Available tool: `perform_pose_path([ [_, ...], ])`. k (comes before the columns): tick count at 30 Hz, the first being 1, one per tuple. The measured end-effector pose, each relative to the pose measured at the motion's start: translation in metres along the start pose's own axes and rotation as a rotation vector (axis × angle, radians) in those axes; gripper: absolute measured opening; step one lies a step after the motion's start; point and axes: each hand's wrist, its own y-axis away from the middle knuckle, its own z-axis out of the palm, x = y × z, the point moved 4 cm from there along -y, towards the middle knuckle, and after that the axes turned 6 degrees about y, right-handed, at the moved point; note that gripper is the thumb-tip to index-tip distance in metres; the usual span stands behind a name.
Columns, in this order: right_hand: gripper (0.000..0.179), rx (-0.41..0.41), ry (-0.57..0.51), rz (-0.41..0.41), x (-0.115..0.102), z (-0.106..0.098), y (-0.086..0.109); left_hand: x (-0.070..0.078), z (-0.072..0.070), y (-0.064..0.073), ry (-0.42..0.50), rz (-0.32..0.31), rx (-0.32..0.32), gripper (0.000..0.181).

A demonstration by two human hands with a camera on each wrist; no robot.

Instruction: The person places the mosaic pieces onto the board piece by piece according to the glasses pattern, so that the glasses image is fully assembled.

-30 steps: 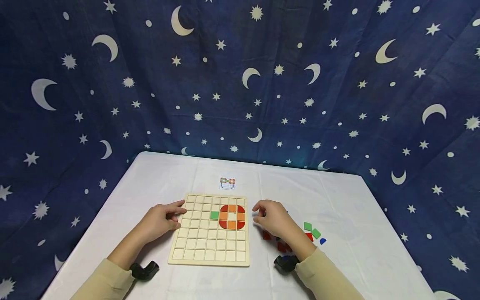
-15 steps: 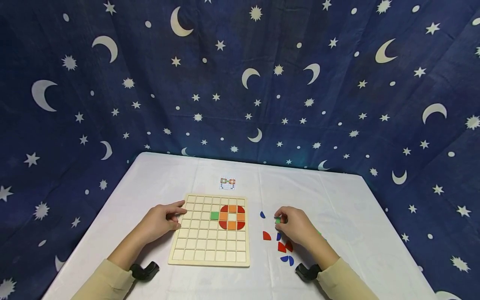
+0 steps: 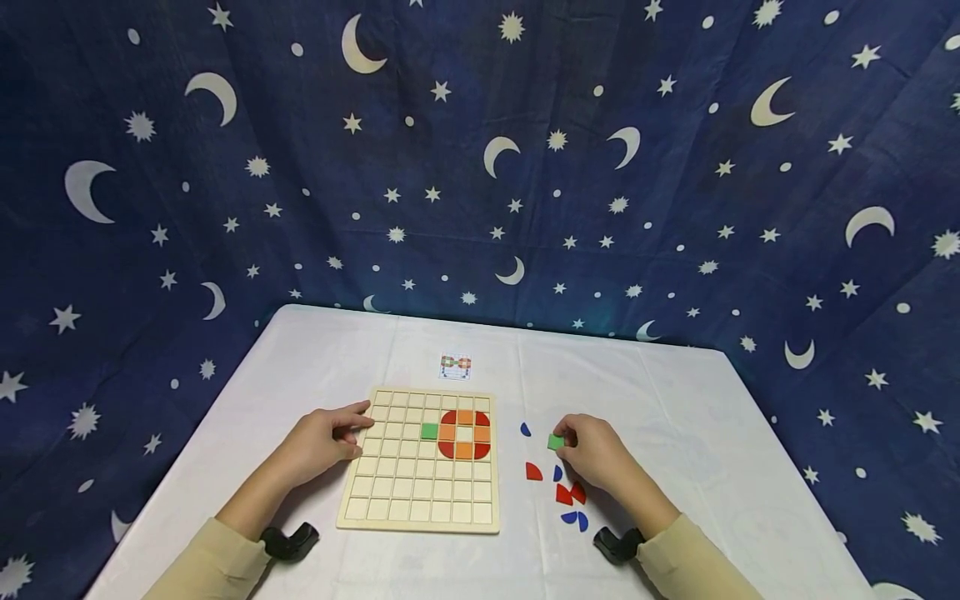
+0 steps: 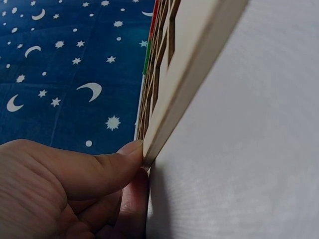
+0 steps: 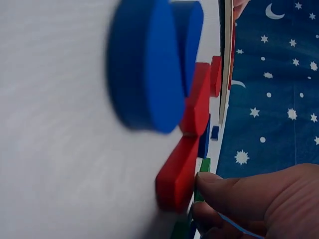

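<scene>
Thumb and fingers of the right hand pinch a green tile in the head view. It is to the right of the board, apart from it and about level with the red and orange ring set in the grid. A green square fills the cell just left of that ring. Loose red quarter pieces are right of the board on the tabletop, and one blue half-round piece lies between the tile and the board. A straight lift before any sideways carry would likely spare these from being nudged. The small picture card beyond the board's far edge seems worth checking before choosing a cell.

Left wrist view: the left hand touches the board's left edge, its grip relaxed rather than clasping. Light, even pressure there should steady the board without jolting the seated pieces.

Right wrist view: the right grip holds the green tile, with red and blue pieces close by on its side of the board. Whether the tile touches the tabletop, I cannot tell. Keeping it level and its corners free should help it drop squarely into a cell.
</scene>
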Motion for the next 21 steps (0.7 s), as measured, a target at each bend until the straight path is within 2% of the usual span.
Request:
perform_pose_path([
  [10,0.022,-0.03,-0.041,-0.051,-0.038,0.0,-0.005,0.0,0.0,0.001,0.011,-0.003,0.003,0.045],
  [21,0.021,-0.056,-0.11,-0.175,-0.096,0.01,-0.015,0.0,0.0,0.0,0.002,0.004,0.002,0.045],
])
